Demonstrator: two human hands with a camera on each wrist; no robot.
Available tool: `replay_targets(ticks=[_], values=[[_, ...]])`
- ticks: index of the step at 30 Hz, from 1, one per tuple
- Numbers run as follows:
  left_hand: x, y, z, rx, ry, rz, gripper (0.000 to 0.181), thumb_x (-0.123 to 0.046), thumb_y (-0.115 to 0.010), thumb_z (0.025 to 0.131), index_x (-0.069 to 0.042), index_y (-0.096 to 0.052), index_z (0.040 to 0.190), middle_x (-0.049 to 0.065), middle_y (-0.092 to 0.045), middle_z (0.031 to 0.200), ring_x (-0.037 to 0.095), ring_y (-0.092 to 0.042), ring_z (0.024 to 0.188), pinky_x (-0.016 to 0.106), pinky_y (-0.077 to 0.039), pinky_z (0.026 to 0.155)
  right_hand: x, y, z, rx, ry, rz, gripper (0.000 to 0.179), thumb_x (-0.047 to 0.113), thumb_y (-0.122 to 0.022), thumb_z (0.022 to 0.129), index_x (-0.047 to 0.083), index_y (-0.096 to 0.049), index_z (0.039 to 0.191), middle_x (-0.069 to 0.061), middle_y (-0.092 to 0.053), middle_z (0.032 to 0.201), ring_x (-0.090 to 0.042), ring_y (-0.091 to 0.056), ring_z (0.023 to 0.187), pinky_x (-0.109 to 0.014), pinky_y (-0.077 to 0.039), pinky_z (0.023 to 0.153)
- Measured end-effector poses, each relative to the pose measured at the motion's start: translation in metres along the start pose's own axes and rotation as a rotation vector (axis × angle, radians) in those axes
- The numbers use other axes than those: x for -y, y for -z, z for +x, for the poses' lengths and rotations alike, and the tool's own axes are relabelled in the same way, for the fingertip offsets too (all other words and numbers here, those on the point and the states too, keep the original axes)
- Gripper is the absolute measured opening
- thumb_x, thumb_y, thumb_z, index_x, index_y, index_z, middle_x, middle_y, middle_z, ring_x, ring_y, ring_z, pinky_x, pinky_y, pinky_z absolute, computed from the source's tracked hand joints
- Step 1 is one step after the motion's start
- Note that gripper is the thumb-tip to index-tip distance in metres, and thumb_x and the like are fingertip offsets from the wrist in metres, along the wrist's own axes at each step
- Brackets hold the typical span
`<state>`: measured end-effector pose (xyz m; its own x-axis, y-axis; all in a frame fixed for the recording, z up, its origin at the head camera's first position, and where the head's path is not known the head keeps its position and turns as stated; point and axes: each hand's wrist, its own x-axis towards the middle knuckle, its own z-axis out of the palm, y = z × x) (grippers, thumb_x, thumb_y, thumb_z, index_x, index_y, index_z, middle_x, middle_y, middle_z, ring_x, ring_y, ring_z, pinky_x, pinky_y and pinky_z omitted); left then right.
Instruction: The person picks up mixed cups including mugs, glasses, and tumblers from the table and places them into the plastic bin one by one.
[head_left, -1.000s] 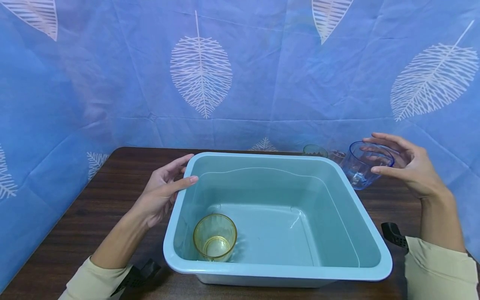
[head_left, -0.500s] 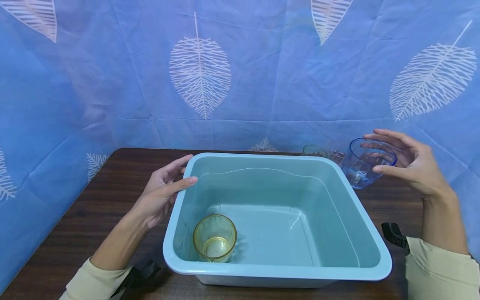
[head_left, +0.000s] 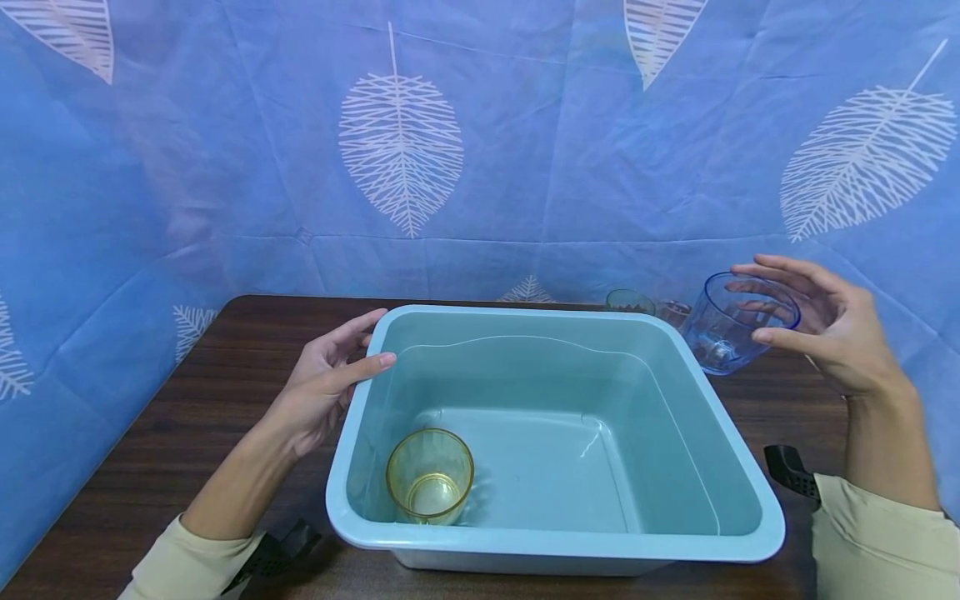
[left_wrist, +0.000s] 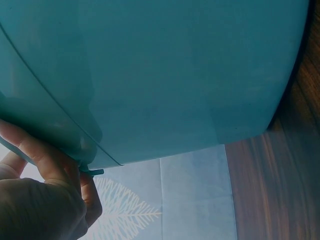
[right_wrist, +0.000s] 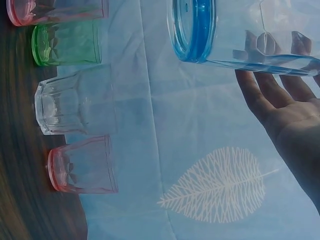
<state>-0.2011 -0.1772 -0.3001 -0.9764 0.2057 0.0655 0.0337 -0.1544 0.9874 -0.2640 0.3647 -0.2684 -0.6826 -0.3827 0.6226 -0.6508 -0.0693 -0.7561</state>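
A light blue plastic basin (head_left: 555, 546) stands on the dark wooden table. My left hand (head_left: 322, 387) grips its left rim, thumb over the top and fingers outside; the left wrist view shows the fingers curled at the rim. Inside the basin, at the near left, a yellow glass (head_left: 431, 479) stands upright. My right hand (head_left: 832, 329) holds a clear blue glass (head_left: 731, 329) by its upper part, beyond the basin's right rim. The glass is tilted, mouth toward the hand. In the right wrist view its thick blue base (right_wrist: 192, 30) hangs above the table level.
Behind the basin's far right, a green glass (right_wrist: 67, 42), a clear glass (right_wrist: 72, 102) and a pinkish-red glass (right_wrist: 82, 165) stand in a row, with another pink glass (right_wrist: 60, 10) at the end. A blue leaf-patterned cloth (head_left: 480, 167) hangs behind the table (head_left: 187, 417).
My right hand has shifted slightly up and to the right with the blue glass. The left hand, basin and yellow glass have stayed put.
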Motion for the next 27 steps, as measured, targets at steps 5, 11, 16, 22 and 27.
replay_targets(ticks=[5, 11, 16, 22, 27], values=[[0.0005, 0.0001, 0.0002, -0.001, 0.003, -0.005, 0.065, -0.001, -0.068, 0.097, -0.005, -0.042, 0.156, 0.01, -0.056, 0.111, 0.008, -0.071, 0.071, 0.032, -0.066, 0.07, 0.0026, -0.0019, 0.0002, -0.005, 0.009, 0.002, 0.078, -0.039, -0.059, 0.075, -0.023, -0.034, 0.147, -0.025, -0.058, 0.143, -0.028, -0.063, 0.125, -0.028, -0.054, 0.101], [0.0022, -0.0001, 0.0007, -0.01, 0.015, -0.005, 0.065, -0.001, -0.068, 0.097, -0.005, -0.042, 0.156, 0.009, -0.055, 0.111, 0.006, -0.068, 0.068, 0.027, -0.065, 0.067, 0.0041, -0.0025, -0.0003, -0.003, 0.02, 0.047, 0.078, -0.037, -0.062, 0.077, -0.024, -0.031, 0.147, -0.028, -0.056, 0.144, -0.03, -0.063, 0.126, -0.029, -0.056, 0.1], [0.0027, -0.0004, 0.0001, -0.009, 0.012, -0.003, 0.064, 0.0, -0.068, 0.097, -0.005, -0.042, 0.156, 0.009, -0.055, 0.11, 0.005, -0.065, 0.064, 0.023, -0.064, 0.063, 0.005, -0.0034, -0.0003, -0.001, 0.029, 0.053, 0.078, -0.037, -0.062, 0.077, -0.025, -0.031, 0.147, -0.028, -0.056, 0.144, -0.031, -0.063, 0.125, -0.03, -0.056, 0.101], [0.0013, -0.0005, -0.0012, -0.005, 0.006, -0.011, 0.064, -0.001, -0.068, 0.097, -0.004, -0.042, 0.156, 0.01, -0.055, 0.111, 0.007, -0.069, 0.071, 0.03, -0.066, 0.069, 0.0072, -0.0052, 0.0004, 0.002, 0.04, 0.059, 0.077, -0.036, -0.063, 0.077, -0.025, -0.031, 0.147, -0.029, -0.055, 0.144, -0.032, -0.063, 0.125, -0.031, -0.055, 0.102], [0.0015, -0.0002, -0.0008, -0.011, 0.005, -0.003, 0.065, -0.001, -0.068, 0.097, -0.004, -0.042, 0.156, 0.01, -0.055, 0.112, 0.009, -0.071, 0.074, 0.033, -0.066, 0.071, 0.0097, -0.0067, 0.0018, 0.016, 0.047, 0.054, 0.078, -0.036, -0.064, 0.077, -0.026, -0.031, 0.146, -0.03, -0.055, 0.144, -0.032, -0.062, 0.126, -0.031, -0.055, 0.103]])
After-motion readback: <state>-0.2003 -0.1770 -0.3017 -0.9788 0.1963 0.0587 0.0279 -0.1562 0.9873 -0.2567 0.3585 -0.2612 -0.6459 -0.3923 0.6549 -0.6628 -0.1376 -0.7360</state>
